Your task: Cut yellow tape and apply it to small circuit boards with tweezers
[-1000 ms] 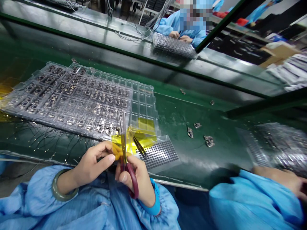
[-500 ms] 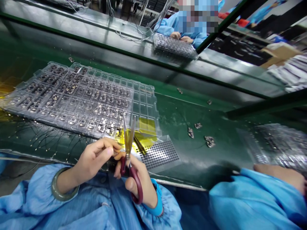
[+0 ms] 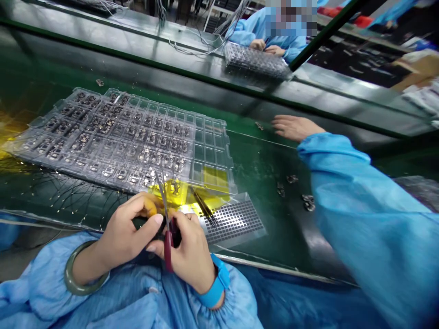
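At the near edge of the green tabletop, the person's right hand grasps a pair of scissors, fingers bent around the red handles. The blades point away from that edge, toward the clear compartment trays, their tips slightly parted. The left hand is just beside the scissors, its fingers curled inward and the thumb close to the blades; whether these fingers grip anything cannot be determined.

The trays overlap on the left part of the tabletop and carry small circuit boards in many compartments. Thin black wires extend from the trays' near side toward the near edge. Yellow film lies at the trays' near right corner. A dark slender item, kind unclear, lies across the film and a sheet of dark squares near the near edge.

To the right, a co-worker's blue sleeve crosses the tabletop, the co-worker's hand near the far edge. Loose parts lie beside that sleeve.
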{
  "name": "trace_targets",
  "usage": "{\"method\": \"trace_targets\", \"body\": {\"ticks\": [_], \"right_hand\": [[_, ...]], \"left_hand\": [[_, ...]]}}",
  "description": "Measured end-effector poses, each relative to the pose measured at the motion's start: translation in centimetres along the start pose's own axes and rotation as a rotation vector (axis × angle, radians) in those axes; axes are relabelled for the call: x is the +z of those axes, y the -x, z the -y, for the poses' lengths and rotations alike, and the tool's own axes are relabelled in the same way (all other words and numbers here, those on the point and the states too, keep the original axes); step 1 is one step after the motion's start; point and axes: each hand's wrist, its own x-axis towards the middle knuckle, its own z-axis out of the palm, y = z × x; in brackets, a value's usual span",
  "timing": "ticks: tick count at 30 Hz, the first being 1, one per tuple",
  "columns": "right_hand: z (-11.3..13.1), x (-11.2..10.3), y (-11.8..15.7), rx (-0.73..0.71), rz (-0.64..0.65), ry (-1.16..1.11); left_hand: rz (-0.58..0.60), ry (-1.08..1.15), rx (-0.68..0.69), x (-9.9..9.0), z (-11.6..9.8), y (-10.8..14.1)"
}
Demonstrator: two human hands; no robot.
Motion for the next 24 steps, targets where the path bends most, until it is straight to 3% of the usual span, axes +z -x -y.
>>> {"method": "trace_targets", "body": {"ticks": [12, 19, 24], "right_hand": [[-0.2, 0.3, -0.1, 0.016, 0.056, -0.001], [-0.8, -1.2, 1.0, -0.051, 0.323, -0.321], [-0.7, -1.3, 1.5, -0.031, 0.347, -0.289]], "left_hand": [[-0.023, 0.237, -0.215, -1.6, 1.4, 0.1], [-0.074, 0.505, -0.262, -1.1, 1.6, -0.4], [-0.163, 0.599, -0.24, 0.0, 1.2, -0.6]]}}
